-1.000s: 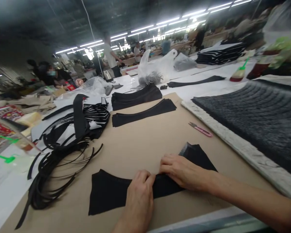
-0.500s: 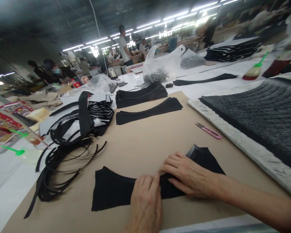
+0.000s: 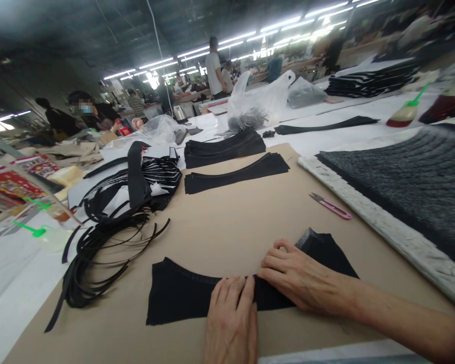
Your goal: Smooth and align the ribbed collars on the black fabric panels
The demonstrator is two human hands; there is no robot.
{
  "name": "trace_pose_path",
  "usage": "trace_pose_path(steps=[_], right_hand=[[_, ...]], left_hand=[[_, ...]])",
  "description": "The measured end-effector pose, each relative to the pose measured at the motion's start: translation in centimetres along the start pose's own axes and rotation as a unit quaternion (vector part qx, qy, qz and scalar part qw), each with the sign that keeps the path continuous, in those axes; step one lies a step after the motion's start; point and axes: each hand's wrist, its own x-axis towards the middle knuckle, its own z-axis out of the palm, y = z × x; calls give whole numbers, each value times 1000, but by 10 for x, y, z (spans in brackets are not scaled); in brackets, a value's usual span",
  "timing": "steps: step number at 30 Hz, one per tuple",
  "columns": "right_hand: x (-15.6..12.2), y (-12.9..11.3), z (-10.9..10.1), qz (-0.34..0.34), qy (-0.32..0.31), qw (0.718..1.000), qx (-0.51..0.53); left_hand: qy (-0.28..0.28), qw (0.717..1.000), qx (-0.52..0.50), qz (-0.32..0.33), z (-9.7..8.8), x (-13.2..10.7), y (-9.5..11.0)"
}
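Observation:
A black fabric piece (image 3: 178,293) with a concave upper edge lies across the brown board in front of me. My left hand (image 3: 233,316) lies flat on its middle, fingers stretched toward the curved edge. Just to the right, my right hand (image 3: 296,275) curls its fingers over that same edge, gripping a narrow fold; the fingertips are partly hidden. Beyond the right hand, a greyish strip (image 3: 306,238) along the edge stands up from the cloth. Pink-handled thread snips (image 3: 330,206) rest on the board farther right.
Stacked black curved pieces (image 3: 235,173) lie at the board's far side. Coiled black strips (image 3: 94,263) and a striped bundle (image 3: 159,177) are on the left. A white slab with dark textured fabric (image 3: 402,187) borders the right. Bottles with green nozzles (image 3: 404,112) stand on the table. People work behind.
My left hand has flattened forward, its fingertips now at the curved edge. The right hand has shifted slightly right along the edge. The whole view has moved a little.

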Motion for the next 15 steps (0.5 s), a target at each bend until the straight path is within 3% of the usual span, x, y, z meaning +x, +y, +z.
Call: trace_pose_path(steps=[3,7,9,12,15], right_hand=[[2,-2,-1,4,-7,1000,-8],[3,-5,0,-14,5,1000,-18],[3,-5,2,-16,11,1000,-16],[4,-3,6,-20,16,1000,-12],[4,-1,10,-20,22,999,-17]], left_hand=[[-3,1000,7,8,-1,2,1],[50,995,49,65,1,-5,1],[42,997,17,63,-3,-9,-4],[24,997,-74,-10,-18,-12,-18],[42,988,-77,-126,-30,-14,-35]])
